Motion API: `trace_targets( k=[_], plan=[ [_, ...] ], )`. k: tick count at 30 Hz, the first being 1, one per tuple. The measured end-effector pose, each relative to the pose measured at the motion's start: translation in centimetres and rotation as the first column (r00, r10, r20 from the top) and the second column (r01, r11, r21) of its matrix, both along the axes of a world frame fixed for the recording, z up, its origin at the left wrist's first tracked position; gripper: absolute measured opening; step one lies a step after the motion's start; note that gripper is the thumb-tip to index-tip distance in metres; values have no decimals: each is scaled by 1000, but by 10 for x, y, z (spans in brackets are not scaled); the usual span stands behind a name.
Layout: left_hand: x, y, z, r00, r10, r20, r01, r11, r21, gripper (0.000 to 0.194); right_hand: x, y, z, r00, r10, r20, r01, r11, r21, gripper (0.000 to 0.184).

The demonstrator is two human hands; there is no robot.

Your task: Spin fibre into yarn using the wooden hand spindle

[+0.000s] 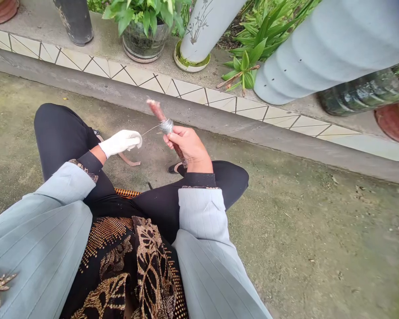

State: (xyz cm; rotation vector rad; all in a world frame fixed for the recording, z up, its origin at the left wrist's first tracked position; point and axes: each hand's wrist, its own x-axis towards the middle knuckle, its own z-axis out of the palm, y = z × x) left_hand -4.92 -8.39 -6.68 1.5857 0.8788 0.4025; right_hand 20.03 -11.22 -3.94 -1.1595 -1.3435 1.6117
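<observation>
My right hand (pixel 192 145) is bare and closed around a reddish-brown stick (pixel 157 110), which slants up and to the left with a ragged pale tip. Silvery wire (pixel 166 126) is wound in a thick coil around the stick, just above my fingers. From this coil a thin strand runs left to my left hand (pixel 121 142). That hand wears a white glove, and its fingers are closed where the strand ends; the gloved fingertips hide the rest of it. The stick's lower end shows below my right palm.
A brown strip (pixel 130 160) lies on the concrete ground (pixel 312 230) below the gloved hand. Ahead runs a low tiled ledge (pixel 193 95) bearing a potted plant (pixel 144 37), a pale column (pixel 202 33) and a large ribbed grey container (pixel 319 53). My bent knees flank both hands.
</observation>
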Motion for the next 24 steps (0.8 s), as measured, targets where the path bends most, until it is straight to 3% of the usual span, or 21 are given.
trace_targets(
  k=[2,5,8,11,13,14,15,16,17,18,19,20,21,22,23,24],
  plan=[
    [0,-1,2,998,-59,-23,59,998,-27,26,0,5,-7,975,-218,43,217,976,25,30],
    [1,-4,6,988,-141,-66,140,990,-21,28,-5,13,-21,920,-249,304,259,966,7,19],
    [2,-4,8,978,-184,-96,189,981,40,30,-11,18,-30,794,-140,592,167,986,9,11],
    [1,-3,6,968,-218,-123,233,964,125,29,-16,17,-32,616,-54,786,23,998,51,13],
    [0,-2,3,959,-238,-154,260,955,145,30,-18,14,-30,524,112,844,-119,991,-58,13],
    [0,-2,2,954,-251,-164,274,951,142,30,-19,12,-27,498,259,827,-210,962,-175,12],
    [-1,-2,2,950,-266,-163,288,948,133,29,-19,9,-24,483,436,759,-317,895,-313,12],
    [-2,-2,1,947,-280,-154,299,947,119,28,-18,7,-19,475,604,639,-431,794,-430,11],
    [-2,-2,1,946,-293,-136,308,946,104,28,-16,5,-14,476,728,494,-541,685,-489,11],
    [-3,-2,1,949,-295,-109,305,948,88,27,-14,2,-9,495,792,358,-629,611,-481,13],
    [-3,-2,0,958,-276,-74,281,957,73,28,-11,1,-5,551,795,254,-678,604,-419,17],
    [-3,-2,0,972,-231,-37,232,971,58,29,-7,0,-1,648,739,186,-668,668,-327,21],
    [-3,-2,-1,985,-173,-3,173,984,38,30,-4,-1,1,769,624,142,-588,777,-226,24],
    [-2,-1,-1,993,-116,22,116,993,18,30,-1,-1,1,882,458,108,-444,887,-128,26],
    [-2,-2,-2,997,-76,34,76,997,1,30,2,0,0,960,270,77,-266,963,-51,27],
    [-1,-2,-2,998,-62,31,62,998,-14,29,4,1,-2,995,90,53,-90,996,1,28]
  ],
)
